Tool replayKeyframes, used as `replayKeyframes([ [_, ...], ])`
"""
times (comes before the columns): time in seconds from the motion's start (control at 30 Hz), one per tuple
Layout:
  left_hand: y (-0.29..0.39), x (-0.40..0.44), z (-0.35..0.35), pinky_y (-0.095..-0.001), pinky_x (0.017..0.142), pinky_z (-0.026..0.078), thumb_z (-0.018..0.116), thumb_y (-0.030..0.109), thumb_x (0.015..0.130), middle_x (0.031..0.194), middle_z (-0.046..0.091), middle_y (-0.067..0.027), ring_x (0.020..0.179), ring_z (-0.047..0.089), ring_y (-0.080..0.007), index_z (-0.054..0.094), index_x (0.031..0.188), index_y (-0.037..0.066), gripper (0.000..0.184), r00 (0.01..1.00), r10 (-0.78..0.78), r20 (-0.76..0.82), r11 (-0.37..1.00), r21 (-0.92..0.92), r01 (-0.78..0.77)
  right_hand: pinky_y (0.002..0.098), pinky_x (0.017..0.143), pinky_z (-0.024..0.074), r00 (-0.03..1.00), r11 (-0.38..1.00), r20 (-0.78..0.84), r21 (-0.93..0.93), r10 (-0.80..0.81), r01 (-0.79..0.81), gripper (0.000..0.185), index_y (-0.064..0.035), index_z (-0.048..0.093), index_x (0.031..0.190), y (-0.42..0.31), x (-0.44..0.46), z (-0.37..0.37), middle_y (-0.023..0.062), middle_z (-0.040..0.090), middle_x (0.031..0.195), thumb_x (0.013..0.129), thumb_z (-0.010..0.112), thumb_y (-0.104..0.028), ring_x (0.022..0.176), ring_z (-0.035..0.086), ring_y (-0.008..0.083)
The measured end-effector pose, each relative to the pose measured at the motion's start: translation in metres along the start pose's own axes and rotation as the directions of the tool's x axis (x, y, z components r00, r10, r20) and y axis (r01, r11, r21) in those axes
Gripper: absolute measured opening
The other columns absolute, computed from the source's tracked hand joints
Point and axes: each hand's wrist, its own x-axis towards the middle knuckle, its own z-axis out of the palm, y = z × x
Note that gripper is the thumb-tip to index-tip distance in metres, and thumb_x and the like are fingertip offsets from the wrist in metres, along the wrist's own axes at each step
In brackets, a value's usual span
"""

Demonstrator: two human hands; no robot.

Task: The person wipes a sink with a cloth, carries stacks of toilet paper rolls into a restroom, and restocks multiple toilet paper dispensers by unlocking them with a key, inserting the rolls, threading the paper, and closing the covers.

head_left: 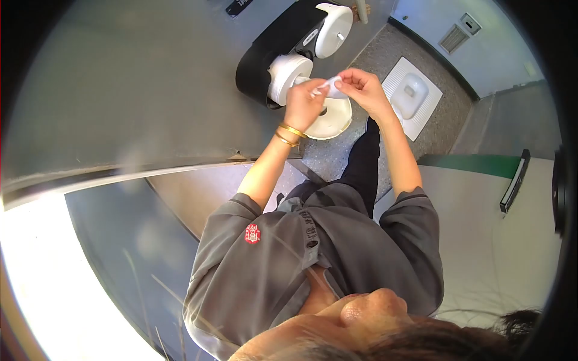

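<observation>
Both of my hands are up in front of a black double toilet-roll dispenser (260,57). My left hand (305,103), with gold bangles (288,136) at the wrist, is closed on a small piece of white toilet paper (332,86). From the other side, my right hand (365,91) pinches the same paper between thumb and fingers. A large white toilet roll (282,77) sits in the lower part of the dispenser, just beside my left hand. Below the hands, a round white cover (330,123) hangs open, partly hidden by the left hand.
A white squat toilet (411,99) is set in the speckled floor beyond my right hand. The dispenser's upper round cover (335,31) is at the top. Grey partition walls (138,90) stand close on the left. A door panel with a black handle (516,183) is at right.
</observation>
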Motion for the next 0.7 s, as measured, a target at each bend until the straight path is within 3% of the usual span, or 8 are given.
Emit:
replayKeyframes([
  [0.1, -0.023, 0.006, -0.002, -0.0258, 0.065, 0.049, 0.068, 0.016, 0.082, 0.078, 0.068, -0.0111, 0.073, 0.060, -0.0098, 0.067, 0.095, -0.006, 0.025, 0.974, -0.225, 0.000, 0.938, -0.271, 0.217, 0.0170, 0.055, 0.0359, 0.999, 0.968, 0.025, -0.247, 0.038, -0.030, 0.026, -0.0015, 0.065, 0.101, 0.002, -0.015, -0.007, -0.0026, 0.062, 0.075, 0.079, 0.072, -0.014, 0.057, 0.042, 0.0005],
  [0.17, -0.022, 0.006, -0.003, -0.0264, 0.067, 0.049, 0.067, 0.015, 0.083, 0.081, 0.069, -0.0131, 0.074, 0.062, -0.0121, 0.067, 0.097, -0.005, 0.024, 0.966, -0.259, 0.004, 0.937, -0.240, 0.252, 0.0176, 0.052, 0.0345, 0.999, 0.949, -0.011, -0.311, 0.048, -0.049, 0.026, -0.0021, 0.065, 0.102, 0.027, -0.018, -0.007, -0.0040, 0.061, 0.067, 0.080, 0.073, -0.014, 0.055, 0.042, 0.0003],
  [0.27, -0.011, 0.001, -0.006, -0.0285, 0.069, 0.050, 0.064, 0.016, 0.085, 0.088, 0.069, -0.0163, 0.076, 0.065, -0.0179, 0.066, 0.102, -0.004, 0.026, 0.987, -0.162, 0.007, 0.983, -0.091, 0.162, 0.0199, 0.045, 0.0299, 0.968, 1.000, -0.250, -0.021, -0.017, 0.012, 0.018, -0.0006, 0.067, 0.091, 0.047, -0.014, 0.005, -0.0020, 0.059, 0.064, 0.079, 0.073, -0.013, 0.050, 0.041, 0.0009],
  [0.37, -0.012, -0.001, 0.000, -0.0316, 0.073, 0.051, 0.062, 0.020, 0.087, 0.097, 0.067, -0.0184, 0.081, 0.067, -0.0249, 0.064, 0.109, -0.001, 0.030, 0.999, 0.001, 0.045, 1.000, -0.010, -0.001, 0.0197, 0.046, 0.0338, 0.956, 0.997, -0.293, 0.075, 0.023, -0.001, 0.015, -0.0006, 0.065, 0.092, 0.044, -0.008, 0.016, -0.0016, 0.058, 0.065, 0.081, 0.071, -0.009, 0.050, 0.044, 0.0021],
  [0.4, -0.014, -0.003, 0.002, -0.0326, 0.074, 0.051, 0.061, 0.021, 0.088, 0.100, 0.066, -0.0189, 0.083, 0.067, -0.0272, 0.063, 0.112, 0.001, 0.031, 0.997, 0.052, 0.064, 0.999, -0.007, -0.052, 0.0195, 0.046, 0.0347, 0.961, 0.975, -0.251, 0.211, 0.119, -0.066, 0.016, -0.0008, 0.065, 0.092, 0.040, -0.007, 0.016, -0.0010, 0.059, 0.067, 0.081, 0.071, -0.009, 0.051, 0.044, 0.0023],
  [0.47, -0.010, -0.004, 0.002, -0.0348, 0.074, 0.050, 0.061, 0.022, 0.087, 0.100, 0.065, -0.0200, 0.086, 0.066, -0.0309, 0.063, 0.112, 0.003, 0.031, 0.985, -0.040, 0.166, 0.999, -0.004, 0.041, 0.0192, 0.047, 0.0365, 0.949, 0.866, -0.130, 0.458, 0.289, -0.201, 0.017, -0.0011, 0.064, 0.094, 0.033, -0.005, 0.015, 0.0002, 0.060, 0.071, 0.080, 0.071, -0.008, 0.052, 0.044, 0.0029],
  [0.57, -0.014, -0.004, 0.001, -0.0354, 0.072, 0.050, 0.060, 0.020, 0.087, 0.095, 0.065, -0.0201, 0.084, 0.065, -0.0318, 0.064, 0.106, 0.002, 0.026, 0.981, -0.054, 0.188, 0.998, 0.020, 0.051, 0.0179, 0.049, 0.0373, 0.973, 0.835, -0.093, 0.534, 0.212, -0.131, 0.021, -0.0027, 0.063, 0.100, 0.030, -0.004, 0.010, 0.0007, 0.060, 0.074, 0.081, 0.070, -0.008, 0.053, 0.044, 0.0031],
  [0.7, -0.019, -0.004, -0.002, -0.0359, 0.069, 0.050, 0.058, 0.016, 0.088, 0.089, 0.065, -0.0191, 0.080, 0.065, -0.0324, 0.064, 0.100, 0.001, 0.020, 0.986, 0.015, 0.166, 1.000, -0.014, -0.013, 0.0197, 0.048, 0.0354, 0.984, 0.998, -0.171, 0.042, -0.046, 0.054, 0.014, -0.0029, 0.064, 0.092, 0.023, -0.010, 0.023, 0.0006, 0.058, 0.073, 0.082, 0.069, -0.011, 0.054, 0.044, 0.0034],
])
